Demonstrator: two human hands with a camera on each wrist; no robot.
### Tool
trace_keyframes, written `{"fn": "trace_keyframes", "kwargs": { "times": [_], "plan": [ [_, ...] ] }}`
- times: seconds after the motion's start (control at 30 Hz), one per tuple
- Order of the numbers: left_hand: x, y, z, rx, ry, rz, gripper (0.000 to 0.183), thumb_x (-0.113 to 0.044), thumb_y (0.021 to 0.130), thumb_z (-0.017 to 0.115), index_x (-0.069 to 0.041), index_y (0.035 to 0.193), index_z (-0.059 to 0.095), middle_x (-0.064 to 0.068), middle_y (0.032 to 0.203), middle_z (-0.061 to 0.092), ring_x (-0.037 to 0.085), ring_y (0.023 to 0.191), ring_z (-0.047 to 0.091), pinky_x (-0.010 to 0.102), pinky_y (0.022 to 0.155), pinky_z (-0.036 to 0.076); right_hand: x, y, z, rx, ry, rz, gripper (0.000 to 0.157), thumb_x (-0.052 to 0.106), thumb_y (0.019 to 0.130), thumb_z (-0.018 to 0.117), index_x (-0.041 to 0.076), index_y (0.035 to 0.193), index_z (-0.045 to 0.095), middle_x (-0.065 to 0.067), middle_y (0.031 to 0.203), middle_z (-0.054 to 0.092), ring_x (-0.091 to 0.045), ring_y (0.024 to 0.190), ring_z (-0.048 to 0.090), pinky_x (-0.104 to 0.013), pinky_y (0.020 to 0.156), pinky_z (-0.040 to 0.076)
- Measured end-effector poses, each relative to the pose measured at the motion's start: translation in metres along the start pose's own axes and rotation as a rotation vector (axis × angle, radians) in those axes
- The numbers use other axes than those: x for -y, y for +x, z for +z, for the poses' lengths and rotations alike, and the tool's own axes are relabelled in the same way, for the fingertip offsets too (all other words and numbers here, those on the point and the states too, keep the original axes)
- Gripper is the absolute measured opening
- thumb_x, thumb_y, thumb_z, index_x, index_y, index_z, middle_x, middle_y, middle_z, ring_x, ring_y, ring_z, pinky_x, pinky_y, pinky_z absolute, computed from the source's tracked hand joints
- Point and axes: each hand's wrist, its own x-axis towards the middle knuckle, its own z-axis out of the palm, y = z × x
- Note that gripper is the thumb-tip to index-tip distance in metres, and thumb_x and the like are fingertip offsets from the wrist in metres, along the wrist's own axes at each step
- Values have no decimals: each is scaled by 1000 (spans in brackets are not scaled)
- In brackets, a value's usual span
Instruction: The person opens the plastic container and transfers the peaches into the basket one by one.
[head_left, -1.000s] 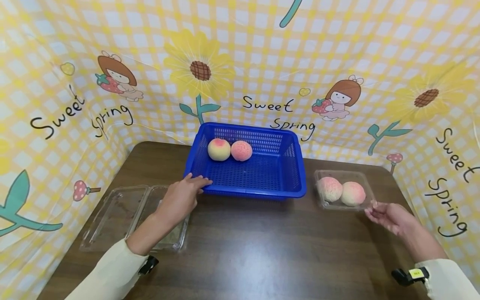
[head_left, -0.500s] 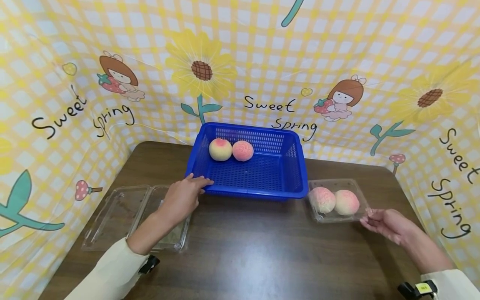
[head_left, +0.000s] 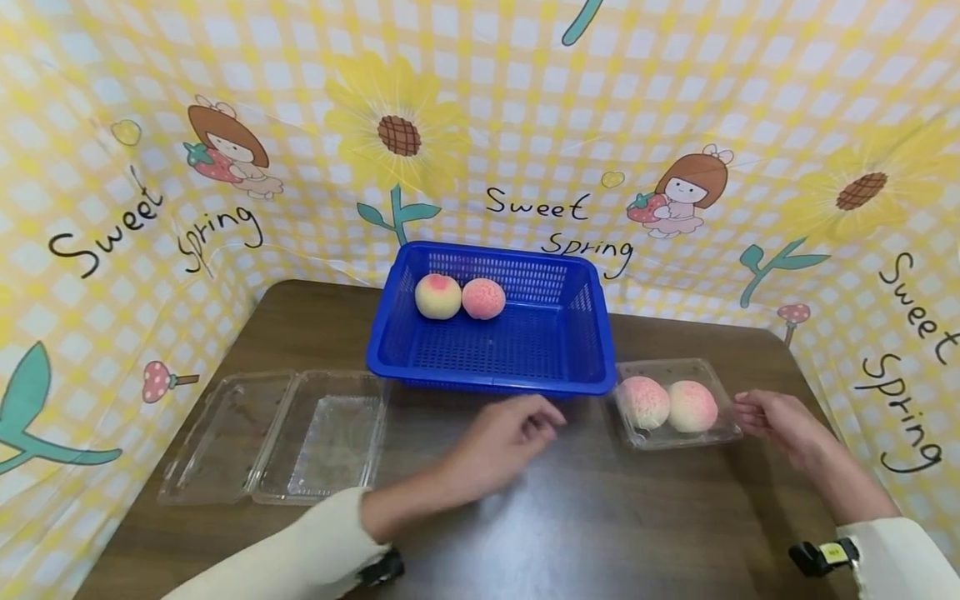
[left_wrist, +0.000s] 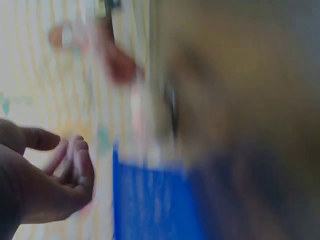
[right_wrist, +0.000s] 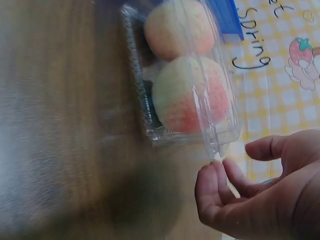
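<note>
Two pink-and-cream peaches (head_left: 693, 407) sit in a clear plastic clamshell box (right_wrist: 134, 75) on the table's right side. Beside that box's right end is my right hand (head_left: 783, 423); in the right wrist view its fingertips are at the lip and the thumb stands apart from them. My left hand (head_left: 504, 442) is over the table in front of the blue basket (head_left: 491, 385), fingers loosely curled around nothing. It also shows in the blurred left wrist view. Inside the basket, two more peaches (head_left: 438, 297) rest at the left.
A second clear clamshell box (head_left: 322, 450) lies unfolded on the left of the brown table (head_left: 585, 517), with no fruit in it. Yellow checked cloth (head_left: 517, 108) hangs around the back and sides.
My left hand has left the basket's near left corner and swung right. The box with peaches came left and nearer with my right hand, whose thumb now stands off its edge.
</note>
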Motion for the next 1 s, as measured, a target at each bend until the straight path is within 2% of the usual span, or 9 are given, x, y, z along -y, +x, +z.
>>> {"fn": "trace_keyframes", "kwargs": {
  "times": [0.07,0.13,0.27,0.4,0.5,0.6,0.73,0.87,1.0],
  "plan": [
    [-8,12,28,48,-212,-150,15,-10,91,60,-11,105,65,-1,91,68,9,83,64,18,71,53,2,6,-2,9,23,-6,40,23,103,32,-8,123,48,14,90,65,0,85,63,-19,79,56],
    [-9,25,53,43,-400,-277,16,-5,90,59,-4,106,62,6,88,67,18,81,69,21,69,56,2,13,-3,21,42,-1,42,24,103,35,-8,127,47,14,91,65,0,86,62,-19,80,56],
    [-3,49,96,-82,-707,-480,22,3,86,56,7,108,54,13,86,63,25,74,70,30,68,61,2,26,-3,39,73,4,48,27,103,40,-9,134,44,16,93,65,1,88,61,-19,80,55],
    [4,67,125,-186,-847,-616,25,3,86,57,9,109,53,12,86,62,16,71,62,35,72,61,1,32,-3,70,95,-37,51,25,103,39,-12,139,37,19,93,65,7,92,61,-16,80,53],
    [5,80,136,-238,-912,-665,27,-1,87,59,11,111,54,15,92,65,19,78,63,38,77,60,0,34,-3,79,155,-66,37,18,102,43,-3,131,49,16,88,62,6,91,60,-16,78,54],
    [4,90,139,-279,-959,-652,26,-1,88,59,11,111,56,19,95,67,23,82,66,40,78,60,1,36,-1,76,259,-76,18,11,99,47,11,109,63,7,85,60,1,88,61,-18,75,55],
    [4,97,143,-312,-1002,-641,16,7,84,58,8,100,59,12,82,64,18,71,63,38,72,61,1,36,1,82,321,-71,25,7,98,49,21,94,69,8,86,66,-2,84,63,-18,73,56],
    [5,100,148,-342,-1021,-646,14,12,78,58,4,89,61,4,69,56,12,60,56,31,62,60,-1,33,-2,89,294,-73,27,8,99,48,24,93,69,11,90,69,0,86,64,-17,74,56],
    [2,99,149,-318,-1025,-674,15,13,76,57,3,86,60,2,64,52,11,57,53,28,58,59,-5,30,-5,97,269,-60,25,11,99,49,25,94,69,11,92,70,-1,86,64,-18,75,56]
  ]
}}
